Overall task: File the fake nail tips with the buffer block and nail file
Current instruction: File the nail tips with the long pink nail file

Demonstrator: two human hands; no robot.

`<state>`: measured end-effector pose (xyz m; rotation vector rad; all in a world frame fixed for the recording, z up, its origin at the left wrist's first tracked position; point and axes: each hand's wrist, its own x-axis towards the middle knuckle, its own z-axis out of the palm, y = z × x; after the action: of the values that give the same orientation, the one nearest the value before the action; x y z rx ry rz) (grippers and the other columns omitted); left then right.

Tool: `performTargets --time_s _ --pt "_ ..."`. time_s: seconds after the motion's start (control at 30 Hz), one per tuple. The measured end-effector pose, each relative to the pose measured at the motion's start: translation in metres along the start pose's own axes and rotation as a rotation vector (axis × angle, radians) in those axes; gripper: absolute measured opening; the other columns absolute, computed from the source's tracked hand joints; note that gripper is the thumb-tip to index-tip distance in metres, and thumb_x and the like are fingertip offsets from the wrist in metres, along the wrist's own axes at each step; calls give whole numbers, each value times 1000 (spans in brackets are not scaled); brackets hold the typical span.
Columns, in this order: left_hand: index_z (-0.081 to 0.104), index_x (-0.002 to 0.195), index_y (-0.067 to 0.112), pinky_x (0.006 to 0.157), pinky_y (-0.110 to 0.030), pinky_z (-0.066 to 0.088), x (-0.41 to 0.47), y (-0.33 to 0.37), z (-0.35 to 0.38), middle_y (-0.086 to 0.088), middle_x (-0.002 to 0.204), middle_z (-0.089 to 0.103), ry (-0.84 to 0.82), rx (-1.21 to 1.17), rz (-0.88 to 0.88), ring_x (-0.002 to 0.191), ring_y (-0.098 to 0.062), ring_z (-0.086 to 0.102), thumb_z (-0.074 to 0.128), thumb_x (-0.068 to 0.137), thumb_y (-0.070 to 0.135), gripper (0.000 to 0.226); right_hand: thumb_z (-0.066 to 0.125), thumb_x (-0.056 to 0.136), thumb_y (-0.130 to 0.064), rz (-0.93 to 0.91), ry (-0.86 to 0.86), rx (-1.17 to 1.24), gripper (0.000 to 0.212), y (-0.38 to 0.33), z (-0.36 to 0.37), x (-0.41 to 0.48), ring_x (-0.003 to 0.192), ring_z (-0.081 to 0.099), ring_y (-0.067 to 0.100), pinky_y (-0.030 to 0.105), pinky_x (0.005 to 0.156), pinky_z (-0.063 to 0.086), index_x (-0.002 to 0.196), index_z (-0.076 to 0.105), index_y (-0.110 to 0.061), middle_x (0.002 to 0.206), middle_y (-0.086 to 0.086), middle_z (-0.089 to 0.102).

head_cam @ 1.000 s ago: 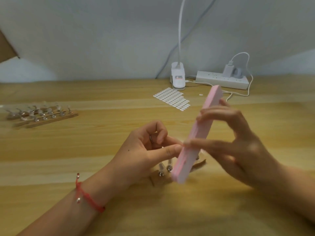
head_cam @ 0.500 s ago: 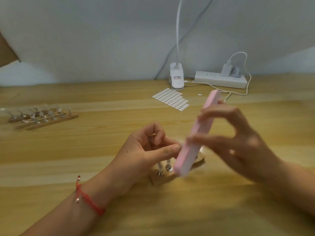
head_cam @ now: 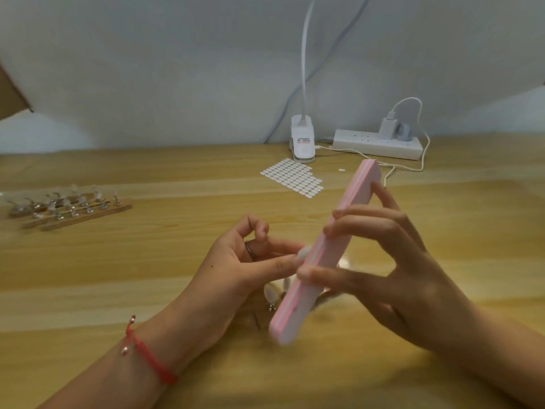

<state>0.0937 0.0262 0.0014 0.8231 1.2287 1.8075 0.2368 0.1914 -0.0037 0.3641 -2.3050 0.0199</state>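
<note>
My right hand (head_cam: pixel 392 270) grips a long pink buffer block (head_cam: pixel 321 255) between thumb and fingers, tilted from lower left to upper right above the table. My left hand (head_cam: pixel 244 267) pinches a pale fake nail tip (head_cam: pixel 303 252) between thumb and forefinger and holds it against the block's left edge. Below the block, more nail tips (head_cam: pixel 272 293) stand on a small wooden holder, mostly hidden by the block and my hands.
Wooden strips carrying several clear nail tips (head_cam: pixel 67 206) lie at the left. A sheet of white adhesive dots (head_cam: pixel 292 177), a clip lamp (head_cam: pixel 302 143) and a power strip (head_cam: pixel 377 146) with a cable sit at the back of the wooden table (head_cam: pixel 118 276).
The buffer block has slid along its length against the nail tip, up and then back down. My left hand has stayed almost still.
</note>
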Motion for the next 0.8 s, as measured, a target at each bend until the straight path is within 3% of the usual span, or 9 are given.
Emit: performTargets --time_s 0.17,0.33,0.43,0.5,0.6,0.73,0.8 --pt "39 82 17 60 -23 54 -1 1 -1 -12 89 75 -32 28 -31 70 -18 70 79 61 13 45 63 89 -5 80 52 -97 47 20 -9 0 128 39 24 65 116 20 125 56 -34 126 7 43" --pt "39 80 16 61 -17 51 0 3 -4 -8 80 74 -27 43 -32 71 -15 70 73 65 2 40 57 96 -11 -31 17 -129 36 10 0 -2 127 42 25 68 115 18 125 57 -33 125 7 44" --pt "39 79 16 65 -17 52 2 4 -5 -12 82 75 -2 35 -8 76 -17 72 80 57 7 48 63 90 -3 74 72 -157 46 21 -10 2 125 41 27 70 113 19 124 57 -34 124 7 44" --pt "39 78 17 59 -19 53 1 3 -3 -11 82 75 -7 38 -20 73 -18 72 81 54 12 49 71 86 -4 63 61 -136 52 11 -3 1 125 43 26 70 112 20 125 62 -36 123 7 44" --pt "37 78 16 50 -21 52 -1 1 0 -11 83 75 -29 13 -35 65 -16 71 80 56 12 48 77 88 -16 -66 37 -116 43 -3 8 1 124 47 21 71 111 23 124 62 -35 123 4 46" --pt "35 77 15 58 -17 52 0 4 0 -13 84 75 -16 40 13 68 -16 72 78 63 3 46 76 82 -5 77 127 -139 51 13 -6 6 124 43 24 69 112 21 122 61 -33 122 7 45" --pt "34 76 15 52 -18 51 -1 3 2 -11 81 75 -27 19 8 63 -15 70 76 64 1 46 79 84 -9 8 94 -109 51 0 6 2 124 46 22 70 112 22 124 59 -34 122 5 46"
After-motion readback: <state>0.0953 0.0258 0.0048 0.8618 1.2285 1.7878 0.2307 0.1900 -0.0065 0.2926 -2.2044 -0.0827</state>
